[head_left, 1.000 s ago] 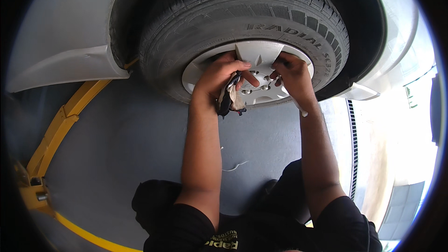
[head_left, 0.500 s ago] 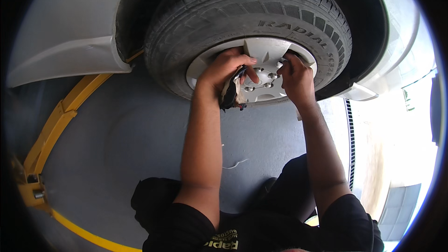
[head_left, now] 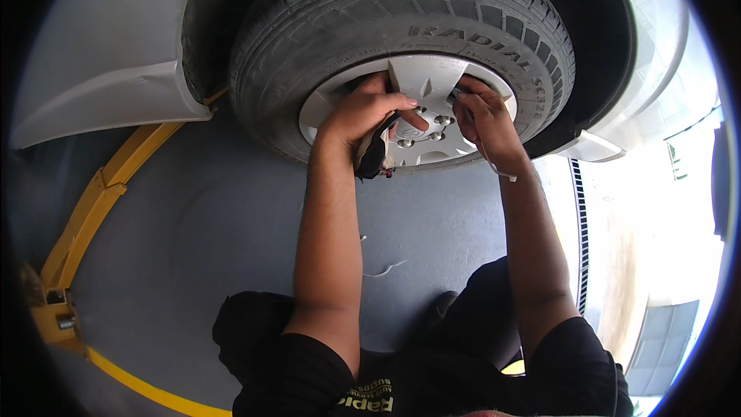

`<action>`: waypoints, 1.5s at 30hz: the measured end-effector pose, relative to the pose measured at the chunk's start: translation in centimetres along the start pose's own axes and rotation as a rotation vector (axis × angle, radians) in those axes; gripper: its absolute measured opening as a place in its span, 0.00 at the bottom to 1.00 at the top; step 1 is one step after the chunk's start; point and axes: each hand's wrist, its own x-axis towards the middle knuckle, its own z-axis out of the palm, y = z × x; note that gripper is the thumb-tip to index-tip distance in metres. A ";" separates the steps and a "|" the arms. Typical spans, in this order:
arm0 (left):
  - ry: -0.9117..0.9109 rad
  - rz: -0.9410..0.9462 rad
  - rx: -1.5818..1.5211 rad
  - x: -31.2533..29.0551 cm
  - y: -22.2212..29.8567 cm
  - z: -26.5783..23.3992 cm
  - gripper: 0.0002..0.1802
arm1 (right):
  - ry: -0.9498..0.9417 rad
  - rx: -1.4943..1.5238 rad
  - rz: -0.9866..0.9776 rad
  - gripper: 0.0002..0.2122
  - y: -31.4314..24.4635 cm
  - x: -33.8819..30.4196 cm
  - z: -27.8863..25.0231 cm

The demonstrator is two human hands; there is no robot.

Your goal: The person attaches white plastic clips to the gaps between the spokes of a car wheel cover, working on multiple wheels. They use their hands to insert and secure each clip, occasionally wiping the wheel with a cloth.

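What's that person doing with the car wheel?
A person crouches at a car's silver wheel, fingers of both hands tucked into openings between its spokes. The left hand also holds a crumpled rag, which hangs down from it. A thin white strip hangs by the right hand; whether that hand grips it, I can't tell. The wheel is on the car, its tire around it and shiny lug nuts near its middle.
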 end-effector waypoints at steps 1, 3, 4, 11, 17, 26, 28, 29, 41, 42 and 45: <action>0.009 0.017 0.009 0.0 -0.1 0.1 0.27 | -0.051 0.042 -0.026 0.19 0.2 0.1 -0.3; 0.023 0.040 0.015 0.0 -0.4 0.4 0.27 | -0.107 0.113 -0.026 0.21 0.4 0.1 -0.7; 0.029 0.050 0.014 0.0 -0.4 0.4 0.27 | -0.161 0.174 -0.029 0.21 0.4 0.2 -1.0; 0.104 0.046 0.012 0.0 -0.9 1.0 0.29 | -0.402 0.313 0.089 0.16 -0.9 1.8 -2.1; 0.110 0.132 -0.039 0.3 -1.3 1.5 0.32 | -0.508 0.148 0.115 0.11 -1.2 3.6 -1.8; 0.171 0.191 -0.075 -0.7 -2.6 0.9 0.31 | -0.390 -0.034 0.036 0.15 -1.6 3.1 -0.4; 0.287 0.279 -0.115 -1.0 -3.5 1.1 0.30 | -0.387 -0.028 0.067 0.17 -1.5 3.4 -0.5; 0.386 0.313 -0.225 -1.0 -3.9 1.0 0.28 | -0.403 -0.029 0.076 0.18 -1.4 3.5 -0.7; 0.563 0.402 0.224 0.1 -5.1 1.8 0.18 | -0.453 0.091 0.178 0.19 -1.3 3.8 -1.7; 0.511 0.403 0.203 0.0 -4.9 1.5 0.19 | -0.494 0.107 0.172 0.19 -1.4 3.9 -1.7; 0.257 0.361 -0.004 0.0 -4.4 0.3 0.23 | -0.450 0.024 0.173 0.18 -1.3 3.9 -1.9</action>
